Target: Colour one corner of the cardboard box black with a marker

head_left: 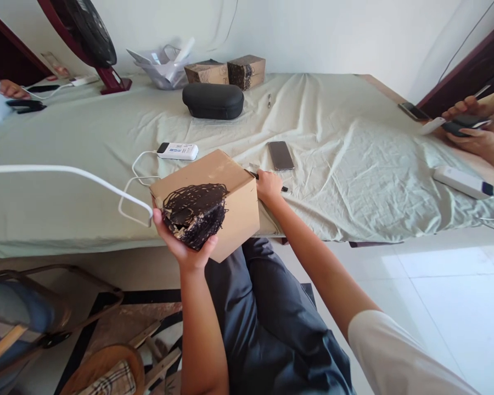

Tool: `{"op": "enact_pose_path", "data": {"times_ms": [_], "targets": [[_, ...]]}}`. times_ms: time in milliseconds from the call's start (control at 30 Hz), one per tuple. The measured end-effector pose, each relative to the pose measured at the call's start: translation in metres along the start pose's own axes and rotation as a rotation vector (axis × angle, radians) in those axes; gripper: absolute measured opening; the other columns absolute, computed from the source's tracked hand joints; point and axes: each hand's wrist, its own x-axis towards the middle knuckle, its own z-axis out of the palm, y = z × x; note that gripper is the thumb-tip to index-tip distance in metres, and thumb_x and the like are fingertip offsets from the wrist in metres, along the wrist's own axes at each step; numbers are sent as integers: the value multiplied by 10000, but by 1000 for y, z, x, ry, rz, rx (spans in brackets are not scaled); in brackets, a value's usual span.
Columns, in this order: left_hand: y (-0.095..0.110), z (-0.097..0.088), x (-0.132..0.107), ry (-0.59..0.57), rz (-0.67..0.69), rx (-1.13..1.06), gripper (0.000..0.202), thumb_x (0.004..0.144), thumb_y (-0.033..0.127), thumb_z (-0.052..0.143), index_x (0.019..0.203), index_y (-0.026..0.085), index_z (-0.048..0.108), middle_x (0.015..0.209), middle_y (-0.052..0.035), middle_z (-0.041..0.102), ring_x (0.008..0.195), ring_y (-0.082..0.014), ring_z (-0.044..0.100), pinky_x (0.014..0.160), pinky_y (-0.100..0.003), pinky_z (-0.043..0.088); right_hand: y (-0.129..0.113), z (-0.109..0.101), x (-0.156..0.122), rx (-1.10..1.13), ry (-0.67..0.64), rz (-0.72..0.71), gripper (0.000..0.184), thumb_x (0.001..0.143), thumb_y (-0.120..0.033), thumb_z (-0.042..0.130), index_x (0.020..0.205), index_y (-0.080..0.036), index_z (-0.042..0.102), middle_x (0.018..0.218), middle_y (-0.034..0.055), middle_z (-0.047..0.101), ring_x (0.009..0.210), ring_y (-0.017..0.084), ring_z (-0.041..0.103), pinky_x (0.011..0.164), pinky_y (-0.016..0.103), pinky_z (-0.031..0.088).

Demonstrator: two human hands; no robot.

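Observation:
A brown cardboard box [241, 214] is tilted over the table's front edge, above my lap. Black scribbles [197, 206] cover its near left corner, where the cardboard looks torn. My left hand [185, 247] grips that corner from below, fingers on one side and thumb on the other. At the box's far right edge, my right hand [269, 185] is closed around a slim black pen [285, 189]. The pen's front part reaches the box's edge; whether its tip touches the cardboard I cannot tell. A dark phone [280, 156] lies just beyond my right hand.
A white power strip [177, 151] and its white cable [66, 169] lie left of the box. Behind are a black case [213, 101], two small boxes [247, 72], a plastic basket [164, 68] and a fan [88, 33]. Other people's hands [473, 123] are at both sides.

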Motion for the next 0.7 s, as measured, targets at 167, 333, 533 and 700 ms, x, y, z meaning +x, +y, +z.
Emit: {"op": "enact_pose_path", "data": {"times_ms": [167,333,533,700], "targets": [[-2,2,0,-2,4,1,1196,780,734,791,1726,341,173,1783,-153,258,1659,-410,316,1345,-600,300,-2,-4,-7,-4,-3,-19,391,1099,-406,409,1169,-188,726,1183,167,781,1052,319,689,792,351,422],[-1,5,0,-30,46,-97,1147,809,592,845,1730,388,193,1799,-141,244,1669,-402,305,1345,-634,274,12,-7,1,18,109,-27,484,1079,-489,459,1422,-188,619,1482,200,611,1377,377,496,1088,435,374],[1,7,1,-46,53,-113,1154,802,569,867,1724,389,196,1800,-157,211,1690,-418,241,1349,-663,225,42,-25,58,300,184,496,788,913,-433,764,1523,-20,482,1605,342,440,1530,454,355,1249,569,221],[2,9,2,-54,76,-97,1135,822,576,843,1727,394,183,1798,-142,212,1692,-404,242,1349,-635,251,50,-36,79,513,126,524,819,636,-110,914,1378,2,585,1472,331,573,1459,436,487,1205,523,390]]}}
